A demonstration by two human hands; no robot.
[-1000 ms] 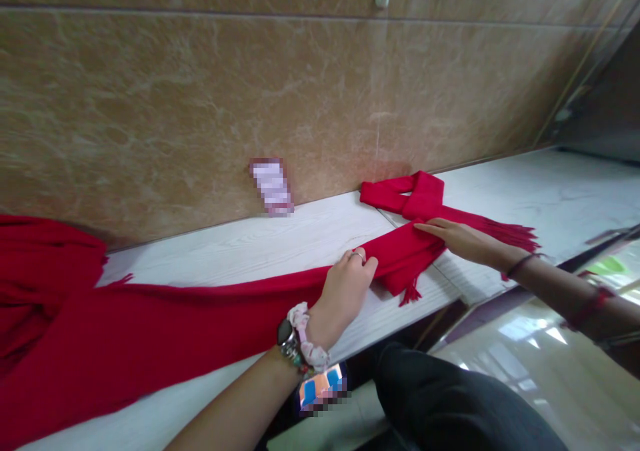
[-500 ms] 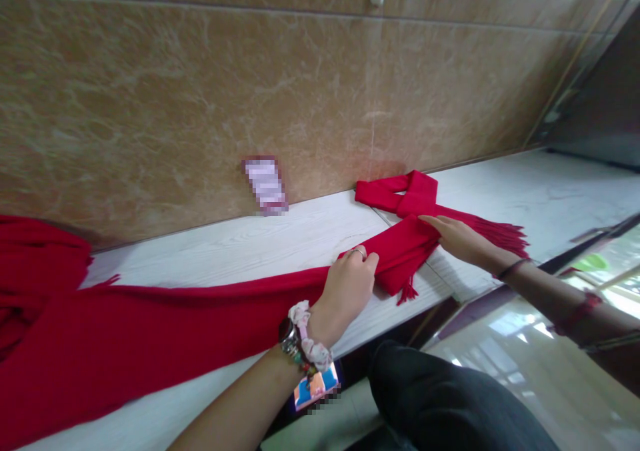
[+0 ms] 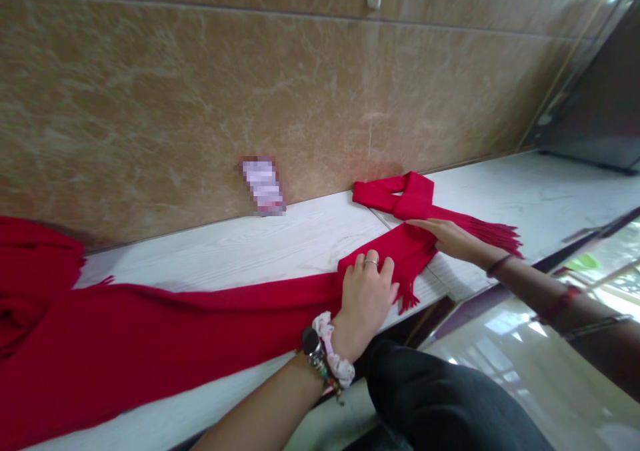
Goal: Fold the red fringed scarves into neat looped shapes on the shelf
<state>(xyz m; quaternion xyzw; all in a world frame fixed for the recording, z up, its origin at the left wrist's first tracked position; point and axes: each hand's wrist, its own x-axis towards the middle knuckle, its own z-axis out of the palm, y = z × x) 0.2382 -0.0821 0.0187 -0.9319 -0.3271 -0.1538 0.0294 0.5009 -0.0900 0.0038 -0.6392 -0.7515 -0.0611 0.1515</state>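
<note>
Hand, left point(image 3: 367, 287): yours rests spread and loose on the red scarf point(image 3: 200, 331) | right hand point(image 3: 445, 234): your fingers lie along its fringed end, cannot tell if gripping | scarf stretches along the tabletop point(image 3: 280, 244) | 1 looped red cloth point(image 3: 417, 197) just beyond

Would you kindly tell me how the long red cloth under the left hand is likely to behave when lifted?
The long red cloth will probably sag rather than hold its shape, judging by its soft folds. Lifted by one end, it would likely trail, since it runs along the white counter to the picture's left edge.
</note>
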